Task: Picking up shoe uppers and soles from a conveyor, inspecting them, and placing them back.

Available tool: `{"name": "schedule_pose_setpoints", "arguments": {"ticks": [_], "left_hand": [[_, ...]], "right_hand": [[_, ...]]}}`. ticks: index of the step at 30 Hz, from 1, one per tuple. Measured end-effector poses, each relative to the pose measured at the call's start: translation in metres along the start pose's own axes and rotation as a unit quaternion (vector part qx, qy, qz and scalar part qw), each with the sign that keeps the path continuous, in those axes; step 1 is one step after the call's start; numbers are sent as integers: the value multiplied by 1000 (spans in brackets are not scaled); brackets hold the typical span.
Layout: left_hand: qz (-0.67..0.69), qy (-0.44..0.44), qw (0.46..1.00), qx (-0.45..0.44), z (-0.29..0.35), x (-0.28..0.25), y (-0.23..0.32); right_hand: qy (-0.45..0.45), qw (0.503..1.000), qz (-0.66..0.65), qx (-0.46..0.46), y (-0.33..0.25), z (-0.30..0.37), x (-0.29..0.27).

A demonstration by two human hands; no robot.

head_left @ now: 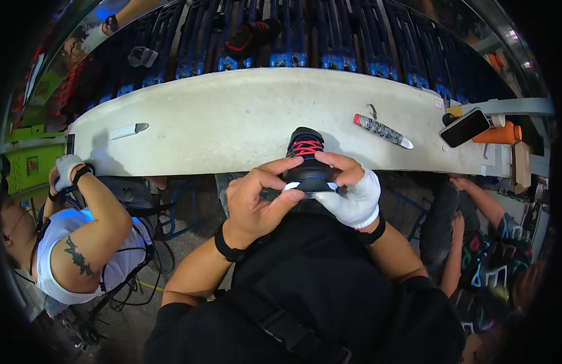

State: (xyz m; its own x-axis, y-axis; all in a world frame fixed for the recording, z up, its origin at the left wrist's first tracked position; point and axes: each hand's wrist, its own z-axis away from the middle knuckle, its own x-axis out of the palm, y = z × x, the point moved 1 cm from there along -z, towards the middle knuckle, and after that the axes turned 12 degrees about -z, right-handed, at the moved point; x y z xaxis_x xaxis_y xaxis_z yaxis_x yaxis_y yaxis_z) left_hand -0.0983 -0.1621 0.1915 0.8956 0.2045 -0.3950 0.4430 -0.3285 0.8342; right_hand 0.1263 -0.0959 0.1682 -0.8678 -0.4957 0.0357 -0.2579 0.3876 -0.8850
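A black shoe with red laces (307, 147) is held between my two hands over the front edge of the pale tabletop. Its toe end points toward me, and the heel end lies farther off on the table. My left hand (260, 191), bare, pinches the left side of the toe between thumb and fingers. On the right side, my right hand (352, 191) wears a white glove that leaves the thumb and fingertips bare, and it grips the toe edge too. A white strip shows along the toe's front edge between my thumbs.
A cutter-like tool with a wrapped handle (380, 130) lies right on the tabletop (220, 115), a white-handled one (129, 131) left. A phone (464, 128) leans by an orange bottle (502, 133). Beyond, a blue rack conveyor (338, 36) carries another shoe (252, 36). People sit on both sides.
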Motion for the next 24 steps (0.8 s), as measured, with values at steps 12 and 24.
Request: {"name": "schedule_pose_setpoints", "arguments": {"ticks": [12,24], "left_hand": [[-379,-200,900,76,-68,-45,44],[-363,-180,914,-6,-36,-65,11]], "right_hand": [[-49,985,157,-48,2,-23,34],[-35,959,236,152,15,-7,26]]}}
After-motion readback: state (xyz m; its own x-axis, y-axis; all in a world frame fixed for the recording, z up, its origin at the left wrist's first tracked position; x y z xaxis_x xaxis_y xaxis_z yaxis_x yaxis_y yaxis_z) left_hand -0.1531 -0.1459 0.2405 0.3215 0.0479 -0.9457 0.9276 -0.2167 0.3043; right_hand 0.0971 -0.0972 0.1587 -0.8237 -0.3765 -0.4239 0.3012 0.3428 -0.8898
